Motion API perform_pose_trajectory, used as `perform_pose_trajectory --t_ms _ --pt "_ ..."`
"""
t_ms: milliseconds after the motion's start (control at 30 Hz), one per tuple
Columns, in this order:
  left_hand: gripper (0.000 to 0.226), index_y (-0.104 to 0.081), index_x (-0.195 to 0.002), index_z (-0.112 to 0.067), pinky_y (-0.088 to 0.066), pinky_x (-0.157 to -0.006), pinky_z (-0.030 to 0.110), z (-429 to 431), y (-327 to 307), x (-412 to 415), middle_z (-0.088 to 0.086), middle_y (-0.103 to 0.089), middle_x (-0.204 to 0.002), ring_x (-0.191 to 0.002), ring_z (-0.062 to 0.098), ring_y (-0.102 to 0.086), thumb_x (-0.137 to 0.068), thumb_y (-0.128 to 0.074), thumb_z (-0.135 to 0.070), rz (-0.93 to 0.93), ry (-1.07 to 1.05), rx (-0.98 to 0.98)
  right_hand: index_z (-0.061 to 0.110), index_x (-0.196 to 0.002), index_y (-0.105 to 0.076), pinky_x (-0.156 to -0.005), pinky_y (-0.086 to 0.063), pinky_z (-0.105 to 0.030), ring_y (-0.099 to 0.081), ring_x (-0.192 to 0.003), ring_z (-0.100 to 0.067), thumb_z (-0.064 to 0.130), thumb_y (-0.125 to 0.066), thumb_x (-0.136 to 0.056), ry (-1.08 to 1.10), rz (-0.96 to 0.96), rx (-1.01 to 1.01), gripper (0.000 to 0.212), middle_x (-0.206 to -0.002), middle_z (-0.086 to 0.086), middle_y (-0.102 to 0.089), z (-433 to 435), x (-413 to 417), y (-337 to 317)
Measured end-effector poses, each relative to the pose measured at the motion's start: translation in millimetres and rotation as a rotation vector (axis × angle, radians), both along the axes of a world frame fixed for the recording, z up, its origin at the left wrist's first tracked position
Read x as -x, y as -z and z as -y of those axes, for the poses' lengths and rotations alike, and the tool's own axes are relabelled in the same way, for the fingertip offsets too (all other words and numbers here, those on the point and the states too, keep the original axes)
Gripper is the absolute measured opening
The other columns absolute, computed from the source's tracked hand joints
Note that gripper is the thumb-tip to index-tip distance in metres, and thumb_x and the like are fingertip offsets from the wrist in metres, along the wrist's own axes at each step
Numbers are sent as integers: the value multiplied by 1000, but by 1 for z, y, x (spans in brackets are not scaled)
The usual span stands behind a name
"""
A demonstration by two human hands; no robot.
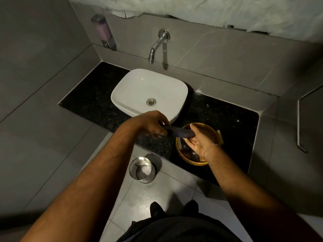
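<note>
My left hand (153, 124) grips one end of a dark flat packet (180, 132) held above the black countertop (94, 96). My right hand (201, 139) is palm up, with its fingers curled under the packet's other end. Both hands are over the left rim of a round woven basket (212, 131) that holds several dark sachets and a pale rolled item. Part of the basket's inside is hidden by my right hand.
A white basin (138, 88) sits on the counter under a chrome wall tap (157, 44). A soap dispenser (104, 32) hangs on the left wall. A steel waste bin (142, 170) stands on the tiled floor below the counter edge. A metal rail (298, 126) is at right.
</note>
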State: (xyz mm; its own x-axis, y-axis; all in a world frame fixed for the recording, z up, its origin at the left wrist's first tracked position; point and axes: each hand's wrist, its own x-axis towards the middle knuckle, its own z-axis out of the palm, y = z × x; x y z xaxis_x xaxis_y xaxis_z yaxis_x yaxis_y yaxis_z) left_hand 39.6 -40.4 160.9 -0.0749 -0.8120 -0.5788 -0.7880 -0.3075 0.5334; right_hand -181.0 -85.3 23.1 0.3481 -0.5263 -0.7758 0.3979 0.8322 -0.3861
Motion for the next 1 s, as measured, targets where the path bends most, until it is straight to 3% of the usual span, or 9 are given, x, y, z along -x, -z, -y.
perform_pose_trajectory --t_ms 67,200,267,367,467,567,633,800,1000 --pt "30 -77 -124 -14 -69 -84 40 -2 -5 -6 8 -82 -113 -74 17 -81 -94 -80 -12 -73 -54 91 3 -105 -63 -57 -65 -35 -64 -110 -26 31 -76 -93 12 13 -39 33 -108 -17 -69 -2 1 4" --pt "27 -79 -117 -8 -69 -88 47 -9 -3 -3 19 -78 -107 -91 36 -81 -90 -85 -5 -281 -245 358 10 -112 -69 -67 -66 -30 -71 -104 -24 33 -66 -100 -77 -43 -18 26 -121 -18 -71 -5 -2 11" --pt "36 -75 -125 -5 -69 -85 39 -13 2 4 24 -75 -116 -94 31 -79 -90 -85 -3 -405 -360 443 8 -114 -70 -68 -66 -29 -71 -104 -23 37 -59 -103 -106 -28 -38 33 -124 -17 -72 -7 -5 11" --pt "31 -74 -123 3 -67 -81 29 -18 13 14 23 -78 -119 -93 21 -78 -94 -81 0 -543 -471 485 5 -131 -66 -66 -66 -27 -70 -107 -22 38 -58 -103 -139 1 -56 44 -122 -15 -71 -8 -8 9" --pt "10 -78 -102 -6 -63 -78 21 -21 26 21 2 -83 -87 -80 6 -77 -95 -79 2 -590 -468 492 5 -138 -63 -62 -65 -26 -70 -98 -21 32 -61 -103 -152 4 -73 44 -109 -13 -71 -10 -13 4" --pt "22 -76 -92 -20 -58 -75 16 -19 30 26 -14 -78 -74 -75 -1 -74 -94 -80 2 -599 -446 509 4 -139 -62 -62 -65 -25 -69 -94 -19 32 -61 -103 -164 -10 -72 46 -103 -11 -71 -12 -16 4" --pt "20 -78 -95 -20 -58 -76 16 -17 31 26 -14 -80 -78 -77 -1 -75 -94 -81 0 -615 -429 535 3 -139 -63 -60 -64 -25 -69 -94 -18 35 -59 -104 -171 -16 -68 47 -104 -11 -72 -12 -15 6" --pt "20 -79 -114 -2 -64 -87 31 -14 30 25 -5 -82 -96 -95 14 -79 -94 -82 -4 -640 -414 570 1 -138 -63 -59 -63 -26 -69 -100 -18 40 -56 -105 -167 -19 -69 52 -119 -13 -71 -13 -11 15" --pt "24 -79 -118 2 -66 -88 30 -10 26 29 18 -83 -110 -98 17 -80 -94 -82 -2 -643 -409 643 2 -139 -62 -59 -62 -27 -66 -95 -19 43 -57 -103 -106 20 -81 55 -124 -15 -66 -9 -12 23"
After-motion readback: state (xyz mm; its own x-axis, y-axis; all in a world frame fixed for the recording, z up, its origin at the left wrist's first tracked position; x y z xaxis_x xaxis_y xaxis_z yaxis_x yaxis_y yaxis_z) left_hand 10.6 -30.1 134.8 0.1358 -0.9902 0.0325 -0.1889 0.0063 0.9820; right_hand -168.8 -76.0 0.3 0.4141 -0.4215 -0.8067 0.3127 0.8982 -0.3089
